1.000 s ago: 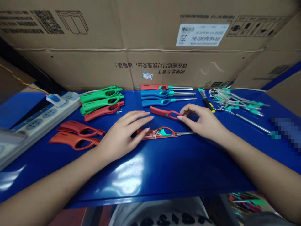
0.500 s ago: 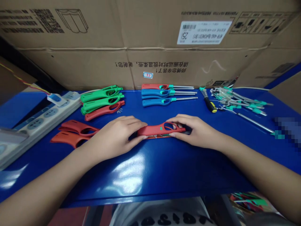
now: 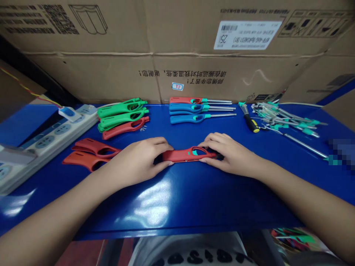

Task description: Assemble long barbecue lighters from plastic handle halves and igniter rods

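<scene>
Centrally, red casing [image 3: 179, 155] around teal part [image 3: 195, 152].

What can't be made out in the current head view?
All in the head view:
- Red lighter's insides: covered by its shell.
- Its left end: hidden by the left hand.
- Its right end: hidden by the right hand.
- Front orange shell's right end: behind the left wrist.
- Dark item, right edge: pixelated.

Printed brown cardboard [image 3: 188, 37] stands like a wall at twelve o'clock, behind a glossy blue tabletop [image 3: 216, 203] that mirrors a patch of white light [image 3: 155, 201] toward seven. A dark upright [image 3: 33, 74] slants near ten o'clock, and reddish floor [image 3: 83, 253] shows below the tabletop's edge, between seven and eight.
</scene>
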A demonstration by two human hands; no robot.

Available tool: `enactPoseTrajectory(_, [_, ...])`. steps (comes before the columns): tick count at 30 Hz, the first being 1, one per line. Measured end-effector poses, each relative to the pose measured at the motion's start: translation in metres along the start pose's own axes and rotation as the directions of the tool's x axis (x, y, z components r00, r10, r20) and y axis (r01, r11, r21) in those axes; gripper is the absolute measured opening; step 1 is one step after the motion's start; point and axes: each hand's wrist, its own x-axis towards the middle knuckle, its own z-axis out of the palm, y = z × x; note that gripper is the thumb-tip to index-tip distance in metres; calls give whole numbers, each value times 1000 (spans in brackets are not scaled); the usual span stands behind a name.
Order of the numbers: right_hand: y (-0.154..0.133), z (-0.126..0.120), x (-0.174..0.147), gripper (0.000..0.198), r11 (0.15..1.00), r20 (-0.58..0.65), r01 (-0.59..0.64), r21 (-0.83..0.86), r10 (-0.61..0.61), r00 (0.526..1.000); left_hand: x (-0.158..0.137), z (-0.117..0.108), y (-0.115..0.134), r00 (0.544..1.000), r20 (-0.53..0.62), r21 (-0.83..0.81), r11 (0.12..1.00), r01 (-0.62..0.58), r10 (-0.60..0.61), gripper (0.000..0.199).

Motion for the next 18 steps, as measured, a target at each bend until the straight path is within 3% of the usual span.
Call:
enactPoseTrajectory(6, [0, -5, -2, 25, 997, -44, 16, -71, -19, 999, 0, -1, 2, 1000, 2, -5, 1000, 1, -1, 25])
enactPoseTrajectory(18, [5, -10, -5, 31, 970, -39, 100, -222, -111, 993, 0, 4, 0, 1000, -12, 7, 1000, 0, 0, 24])
